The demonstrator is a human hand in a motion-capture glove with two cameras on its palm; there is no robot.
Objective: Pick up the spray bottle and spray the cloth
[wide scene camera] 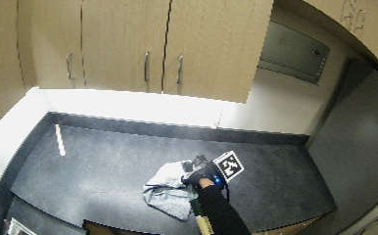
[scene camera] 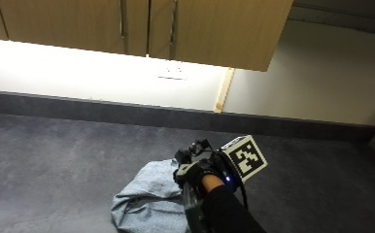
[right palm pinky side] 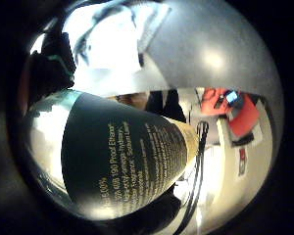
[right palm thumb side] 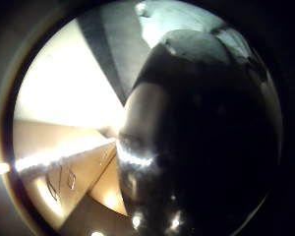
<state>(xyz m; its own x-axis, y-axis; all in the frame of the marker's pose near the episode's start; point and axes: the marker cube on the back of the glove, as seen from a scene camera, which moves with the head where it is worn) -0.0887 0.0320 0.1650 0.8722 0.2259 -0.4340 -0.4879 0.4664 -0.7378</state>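
kitchen, wooden wall cabinets (wide scene camera: 143, 46), dark countertop (wide scene camera: 110, 161), wall socket (scene camera: 172, 72)

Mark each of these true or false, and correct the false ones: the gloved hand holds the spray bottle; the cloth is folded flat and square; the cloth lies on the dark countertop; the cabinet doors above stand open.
1. The gloved right hand holds the spray bottle. True.
2. The cloth is folded flat and square. False: it lies crumpled in a loose heap.
3. The cloth lies on the dark countertop. True.
4. The cabinet doors above stand open. False: they are closed.
5. The bottle's label is white with black print. False: it is dark with light print.
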